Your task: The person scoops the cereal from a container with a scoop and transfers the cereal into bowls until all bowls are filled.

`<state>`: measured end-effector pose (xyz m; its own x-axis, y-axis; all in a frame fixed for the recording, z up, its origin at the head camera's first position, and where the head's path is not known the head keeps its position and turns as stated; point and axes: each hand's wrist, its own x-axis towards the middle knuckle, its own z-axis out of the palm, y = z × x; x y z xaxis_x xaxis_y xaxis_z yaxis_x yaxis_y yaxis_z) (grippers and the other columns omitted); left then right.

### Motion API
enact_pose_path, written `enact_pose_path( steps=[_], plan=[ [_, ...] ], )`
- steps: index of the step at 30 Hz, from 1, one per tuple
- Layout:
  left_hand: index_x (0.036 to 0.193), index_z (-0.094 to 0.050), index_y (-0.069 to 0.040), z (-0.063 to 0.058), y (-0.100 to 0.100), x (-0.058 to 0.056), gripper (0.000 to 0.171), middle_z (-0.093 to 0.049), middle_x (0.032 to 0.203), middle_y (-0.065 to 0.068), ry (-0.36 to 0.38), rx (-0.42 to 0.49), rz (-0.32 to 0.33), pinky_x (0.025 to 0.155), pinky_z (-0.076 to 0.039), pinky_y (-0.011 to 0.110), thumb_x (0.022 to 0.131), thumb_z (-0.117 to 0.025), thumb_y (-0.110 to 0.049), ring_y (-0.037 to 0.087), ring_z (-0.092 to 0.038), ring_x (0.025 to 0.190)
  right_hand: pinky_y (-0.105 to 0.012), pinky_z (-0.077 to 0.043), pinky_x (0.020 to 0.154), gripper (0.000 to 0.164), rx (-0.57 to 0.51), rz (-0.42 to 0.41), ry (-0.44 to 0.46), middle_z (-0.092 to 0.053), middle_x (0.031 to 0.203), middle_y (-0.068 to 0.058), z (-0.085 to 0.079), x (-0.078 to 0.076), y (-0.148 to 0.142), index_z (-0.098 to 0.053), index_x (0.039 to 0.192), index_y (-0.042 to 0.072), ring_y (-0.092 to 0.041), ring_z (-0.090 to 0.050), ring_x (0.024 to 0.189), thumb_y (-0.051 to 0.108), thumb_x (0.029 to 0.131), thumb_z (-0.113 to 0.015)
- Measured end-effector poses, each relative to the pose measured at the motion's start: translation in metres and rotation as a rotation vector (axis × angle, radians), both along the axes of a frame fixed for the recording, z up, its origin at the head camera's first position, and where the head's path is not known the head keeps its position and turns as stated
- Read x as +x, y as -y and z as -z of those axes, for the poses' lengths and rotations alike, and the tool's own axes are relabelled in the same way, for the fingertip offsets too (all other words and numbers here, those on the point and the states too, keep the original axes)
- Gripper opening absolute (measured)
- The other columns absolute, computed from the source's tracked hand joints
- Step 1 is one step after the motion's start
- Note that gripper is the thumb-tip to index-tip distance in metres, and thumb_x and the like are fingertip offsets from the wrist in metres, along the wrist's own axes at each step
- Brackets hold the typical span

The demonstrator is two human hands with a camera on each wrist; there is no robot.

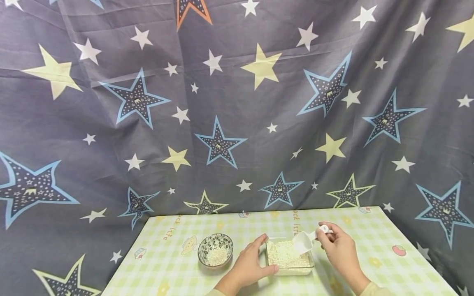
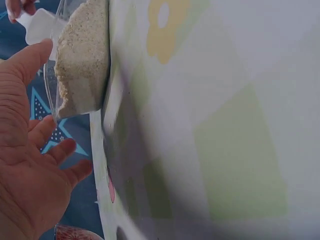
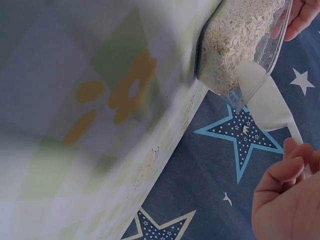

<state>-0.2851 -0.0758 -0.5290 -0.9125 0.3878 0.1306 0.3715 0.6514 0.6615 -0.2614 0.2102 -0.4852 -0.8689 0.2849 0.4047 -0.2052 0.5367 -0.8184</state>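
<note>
A clear rectangular container (image 1: 292,271) of pale oat flakes (image 3: 235,42) stands on the table. My right hand (image 1: 338,248) pinches the handle of a white plastic scoop (image 1: 303,243), whose head dips over the container's right side, its tip at the oats. At the container's left side my left hand (image 1: 249,265) is spread, with thumb and fingertips against the wall and rim. In the left wrist view the left hand's (image 2: 30,145) fingers are extended and loosely parted. Left of that hand sits a patterned glass bowl (image 1: 216,237) with some oats in its bottom.
A green-and-white checked cloth (image 1: 159,250) with printed flowers and cakes covers the table (image 1: 374,230). Behind it hangs a dark curtain (image 1: 237,102) with star prints, close to the table's back edge.
</note>
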Motion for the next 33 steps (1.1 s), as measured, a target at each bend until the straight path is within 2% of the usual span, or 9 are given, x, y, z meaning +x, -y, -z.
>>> enact_pose_path(
  steps=[3, 7, 10, 16, 21, 29, 33],
  plan=[
    [0.167, -0.035, -0.018, -0.001, 0.001, -0.001, 0.105, -0.053, 0.164, 0.001, 0.017, 0.005, 0.005, 0.116, -0.049, 0.063, 0.084, -0.082, -0.064, 0.038, -0.057, 0.143, -0.021, -0.044, 0.047, 0.026, -0.059, -0.021, 0.068, -0.082, 0.080, -0.005, 0.002, -0.001, -0.001, -0.074, 0.124, 0.004, -0.002, -0.060, 0.057, 0.017, 0.102, -0.072],
    [0.167, -0.035, -0.017, -0.004, 0.001, 0.000, 0.106, -0.053, 0.164, 0.001, 0.020, 0.001, 0.009, 0.115, -0.050, 0.062, 0.085, -0.082, -0.064, 0.039, -0.058, 0.141, -0.022, -0.049, 0.053, 0.033, -0.199, -0.049, 0.212, -0.082, 0.081, -0.002, 0.005, -0.003, -0.001, -0.070, 0.131, 0.001, -0.006, -0.063, 0.060, 0.019, 0.103, -0.070],
    [0.167, -0.035, -0.017, -0.005, 0.001, 0.000, 0.107, -0.053, 0.164, -0.001, 0.017, -0.004, 0.008, 0.114, -0.051, 0.060, 0.084, -0.082, -0.065, 0.038, -0.058, 0.140, -0.021, -0.051, 0.057, 0.036, -0.297, -0.060, 0.266, -0.081, 0.079, 0.001, 0.008, -0.004, 0.001, -0.068, 0.134, 0.000, -0.007, -0.064, 0.062, 0.018, 0.103, -0.070],
    [0.167, -0.035, -0.017, -0.007, 0.001, 0.002, 0.105, -0.054, 0.164, -0.001, 0.014, -0.004, 0.008, 0.114, -0.052, 0.057, 0.084, -0.084, -0.060, 0.037, -0.059, 0.139, -0.021, -0.051, 0.059, 0.039, -0.384, -0.075, 0.309, -0.080, 0.077, 0.003, 0.015, -0.005, 0.003, -0.067, 0.135, -0.003, -0.009, -0.063, 0.063, 0.021, 0.103, -0.070],
    [0.167, -0.036, -0.018, -0.006, 0.001, 0.003, 0.104, -0.055, 0.163, -0.001, 0.012, -0.001, 0.006, 0.116, -0.051, 0.059, 0.084, -0.085, -0.058, 0.037, -0.059, 0.141, -0.019, -0.047, 0.055, 0.040, -0.447, -0.077, 0.345, -0.079, 0.073, 0.005, 0.020, -0.004, 0.007, -0.066, 0.135, -0.005, -0.005, -0.058, 0.058, 0.019, 0.103, -0.071],
    [0.167, -0.036, -0.019, -0.004, 0.001, 0.001, 0.105, -0.056, 0.162, -0.002, 0.013, -0.014, -0.007, 0.115, -0.050, 0.060, 0.084, -0.085, -0.060, 0.037, -0.059, 0.140, -0.018, -0.044, 0.054, 0.029, -0.466, -0.068, 0.340, -0.077, 0.071, 0.006, 0.025, -0.003, 0.016, -0.070, 0.124, -0.005, -0.002, -0.054, 0.056, 0.014, 0.102, -0.071],
    [0.166, -0.037, -0.019, -0.005, 0.001, 0.002, 0.103, -0.057, 0.160, -0.001, 0.012, -0.007, -0.004, 0.113, -0.052, 0.059, 0.084, -0.085, -0.057, 0.037, -0.061, 0.136, -0.018, -0.045, 0.054, 0.034, -0.465, -0.061, 0.352, -0.077, 0.071, 0.006, 0.027, -0.003, 0.016, -0.069, 0.128, -0.006, -0.002, -0.054, 0.057, 0.015, 0.102, -0.071]
  ],
)
